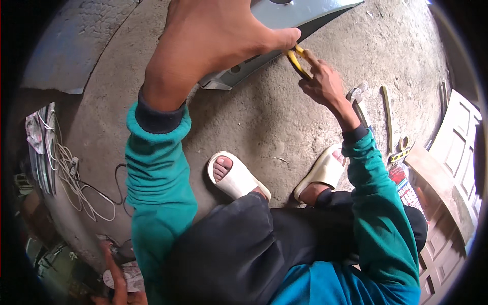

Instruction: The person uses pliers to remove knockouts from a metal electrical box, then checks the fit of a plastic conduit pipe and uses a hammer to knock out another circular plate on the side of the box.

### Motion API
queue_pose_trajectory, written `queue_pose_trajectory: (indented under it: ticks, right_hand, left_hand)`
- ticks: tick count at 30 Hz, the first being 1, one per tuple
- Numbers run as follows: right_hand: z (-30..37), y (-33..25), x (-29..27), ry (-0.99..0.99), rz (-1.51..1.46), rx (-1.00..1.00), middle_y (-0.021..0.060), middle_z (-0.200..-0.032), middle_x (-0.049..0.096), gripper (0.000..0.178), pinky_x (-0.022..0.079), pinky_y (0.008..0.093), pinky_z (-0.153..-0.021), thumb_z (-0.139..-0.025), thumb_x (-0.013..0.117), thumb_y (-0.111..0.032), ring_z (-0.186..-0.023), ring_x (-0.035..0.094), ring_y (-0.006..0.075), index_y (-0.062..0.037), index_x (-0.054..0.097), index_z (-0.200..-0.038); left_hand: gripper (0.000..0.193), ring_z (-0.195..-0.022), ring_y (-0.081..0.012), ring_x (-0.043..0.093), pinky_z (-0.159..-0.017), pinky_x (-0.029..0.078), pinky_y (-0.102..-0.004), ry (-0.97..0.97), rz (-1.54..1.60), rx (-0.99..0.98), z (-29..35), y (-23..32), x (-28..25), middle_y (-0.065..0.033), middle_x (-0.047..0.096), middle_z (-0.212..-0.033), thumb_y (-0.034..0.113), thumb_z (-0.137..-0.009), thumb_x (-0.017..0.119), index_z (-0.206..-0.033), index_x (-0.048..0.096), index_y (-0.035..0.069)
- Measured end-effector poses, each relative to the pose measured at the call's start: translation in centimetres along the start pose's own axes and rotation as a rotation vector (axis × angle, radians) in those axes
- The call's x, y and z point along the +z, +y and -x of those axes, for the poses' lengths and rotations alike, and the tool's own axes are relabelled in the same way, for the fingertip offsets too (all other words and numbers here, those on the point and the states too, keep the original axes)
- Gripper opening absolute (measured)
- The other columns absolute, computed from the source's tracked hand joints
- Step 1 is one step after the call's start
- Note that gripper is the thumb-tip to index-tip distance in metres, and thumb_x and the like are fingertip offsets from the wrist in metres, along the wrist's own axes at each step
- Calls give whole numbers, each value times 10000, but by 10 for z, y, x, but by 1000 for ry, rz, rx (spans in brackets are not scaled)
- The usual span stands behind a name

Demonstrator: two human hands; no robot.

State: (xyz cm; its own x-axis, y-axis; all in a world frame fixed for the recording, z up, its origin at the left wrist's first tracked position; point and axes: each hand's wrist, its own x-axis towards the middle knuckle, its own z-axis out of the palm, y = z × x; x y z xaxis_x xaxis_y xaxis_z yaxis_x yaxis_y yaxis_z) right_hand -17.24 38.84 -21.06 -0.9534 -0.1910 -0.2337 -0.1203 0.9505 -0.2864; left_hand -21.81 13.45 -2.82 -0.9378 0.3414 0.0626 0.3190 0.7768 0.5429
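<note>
My left hand (pixel 216 38) reaches over a grey sheet-metal piece (pixel 315 11) with bent edges and round holes. The thumb presses at its near edge; the other fingers are largely hidden beyond the upper border, though the hand appears to grip the piece. Just right of that thumb, my right hand (pixel 326 84) is closed around a hand tool with yellow-and-black handles (pixel 296 65), which looks like pliers or snips. Its jaws are hidden by the metal edge and the left thumb.
A hammer (pixel 360 101) and a long strip (pixel 388 114) lie on the concrete floor at right, near a tape roll (pixel 403 142) and panelled doors (pixel 457 134). Loose white cable (pixel 68 162) lies at left. Another person's arm (pixel 119 277) shows at lower left.
</note>
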Motion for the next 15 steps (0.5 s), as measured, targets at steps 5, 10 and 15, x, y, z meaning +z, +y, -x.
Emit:
queue_pose_trajectory:
  ticks: [5, 10, 15]
  right_hand:
    - [-7, -5, -15, -65, -44, -31, 208, -941, 659, 713, 547, 479, -728, -702, 698, -258, -878, 661, 395, -141, 495, -1376]
    - [-10, -4, -10, -97, 27, 46, 209, -945, 670, 723, 544, 473, -722, -693, 691, -244, -867, 666, 394, -158, 510, -1388]
    - [-5, -16, -18, 50, 15, 85, 218, -943, 674, 694, 550, 467, -713, -701, 675, -217, -864, 674, 384, -188, 528, -1379]
  left_hand:
    - [689, -860, -264, 634, -767, 504, -365, 36, -86, 28, 3, -4, 3, -143, 636, -922, 463, -719, 722, -1255, 653, 36]
    - [677, -863, -279, 640, -773, 504, -378, -10, -77, 1, 8, 14, -10, -151, 640, -927, 452, -723, 725, -1254, 654, 38]
    - [686, -902, -306, 650, -797, 510, -397, 45, -43, 66, 3, -4, 2, -171, 654, -972, 450, -718, 730, -1257, 650, 33]
